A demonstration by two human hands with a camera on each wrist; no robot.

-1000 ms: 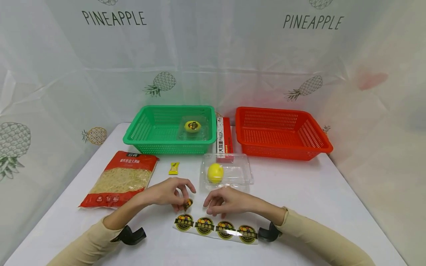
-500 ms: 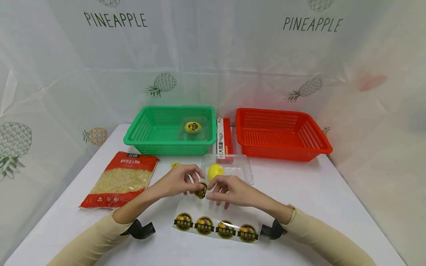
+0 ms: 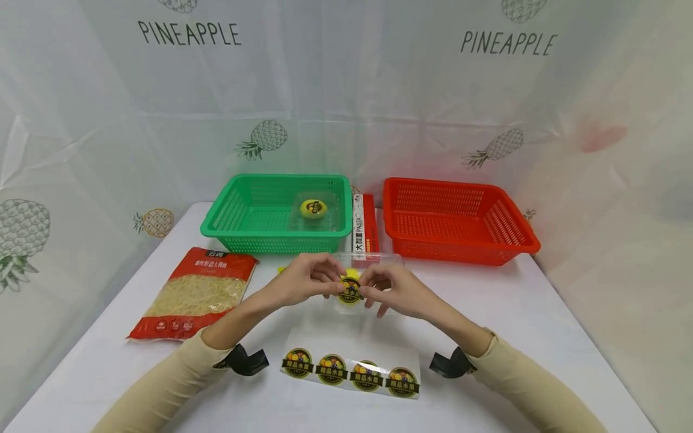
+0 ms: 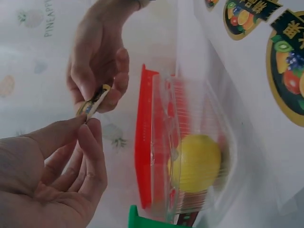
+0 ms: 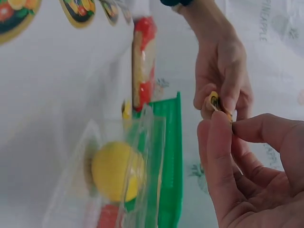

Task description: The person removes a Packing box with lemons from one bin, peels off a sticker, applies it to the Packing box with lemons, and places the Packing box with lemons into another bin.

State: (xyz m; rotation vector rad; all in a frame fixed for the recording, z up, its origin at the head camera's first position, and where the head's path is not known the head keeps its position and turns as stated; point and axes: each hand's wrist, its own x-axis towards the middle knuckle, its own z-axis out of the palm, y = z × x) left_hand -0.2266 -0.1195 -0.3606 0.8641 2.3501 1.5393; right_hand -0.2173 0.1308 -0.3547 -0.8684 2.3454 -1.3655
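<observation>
Between both hands is a round black-and-gold fruit sticker (image 3: 351, 290), pinched at its left edge by my left hand (image 3: 309, 280) and at its right edge by my right hand (image 3: 397, 290). The wrist views show thumb and forefinger of each hand meeting on the sticker (image 4: 95, 100), its pale back partly turned into view. Behind and below the hands lies a clear plastic clamshell box (image 5: 142, 156) with a yellow lemon (image 4: 195, 163) inside. In the head view the sticker and hands cover most of that lemon.
A sticker sheet (image 3: 351, 374) lies in front. Behind stand a green basket (image 3: 276, 243), holding another boxed lemon with a sticker (image 3: 313, 208), and a red basket (image 3: 460, 246). A pasta box (image 3: 365, 228) sits between them. A pasta bag (image 3: 200, 291) lies left.
Both hands have moved up and away from the sticker sheet, over the clamshell box. My left hand has brought the sticker along, and my right hand has taken hold of its other edge.
</observation>
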